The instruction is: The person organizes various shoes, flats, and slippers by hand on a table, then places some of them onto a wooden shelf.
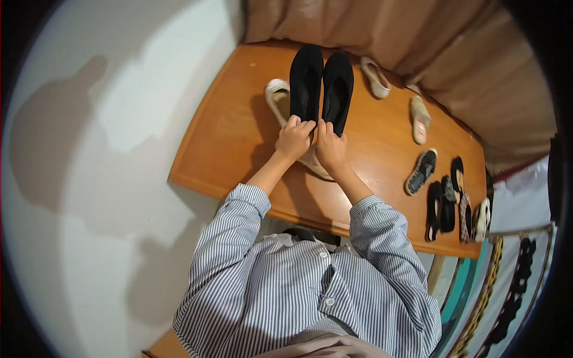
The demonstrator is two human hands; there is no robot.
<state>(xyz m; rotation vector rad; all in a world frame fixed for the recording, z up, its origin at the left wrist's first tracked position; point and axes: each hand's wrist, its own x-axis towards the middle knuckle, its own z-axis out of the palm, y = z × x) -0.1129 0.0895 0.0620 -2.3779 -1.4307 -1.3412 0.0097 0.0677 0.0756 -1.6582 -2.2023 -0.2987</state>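
Two black slip-on flats are held up side by side above the table, toes pointing away from me. My left hand (293, 138) is closed round the heel of the left black flat (305, 77). The heel of the right black flat (338, 89) is gripped by my right hand (330, 146). Under them on the table lies a cream flat (276, 95), partly covered by the black flats and my left hand. Another pale shoe (319, 171) shows below my hands, mostly hidden by them.
The wooden table (209, 149) meets a white wall (119, 179) at left and a brown curtain (418, 30) behind. A white flat (376, 77), a beige shoe (419, 119) and a dark espadrille (421, 172) lie to the right. Several more shoes crowd the right corner, near hanging chains (492, 274).
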